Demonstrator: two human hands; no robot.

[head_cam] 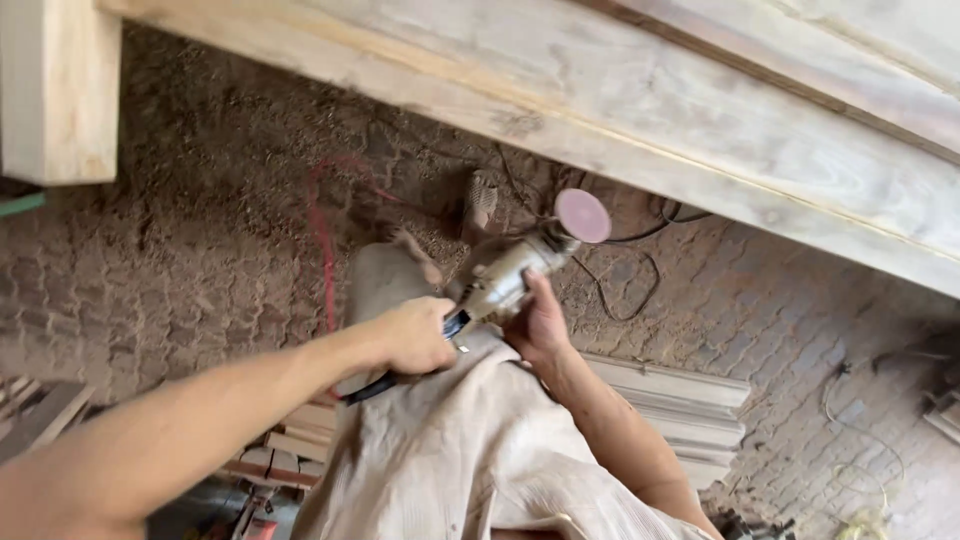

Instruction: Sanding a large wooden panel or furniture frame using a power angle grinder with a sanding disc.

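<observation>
Between the two hands, a dusty angle grinder (pixel 497 283) is being held above the sawdust-strewn brick floor (pixel 200 230). Its long axis is running on a diagonal, from the rear end at lower left up to the head at upper right, and it is pointing toward the pale wooden beam (pixel 700 130) overhead. At that upper end a round pinkish sanding disc (pixel 583 215) is sitting, its flat face turned toward the camera and lying just short of the beam's lower edge.

The left hand (pixel 418 335) is gripping the tool's rear end, fingers curled tight round it, with the body stretching away up and to the right of the knuckles. A black cable (pixel 375 388) is trailing down and left from under this fist. The right hand (pixel 537 325) is clasping the body from below and to the right, thumb reaching up along the casing, so the disc is lying beyond and above its fingertips. Below both hands, the person's light trousers (pixel 450 450) are filling the lower view.
</observation>
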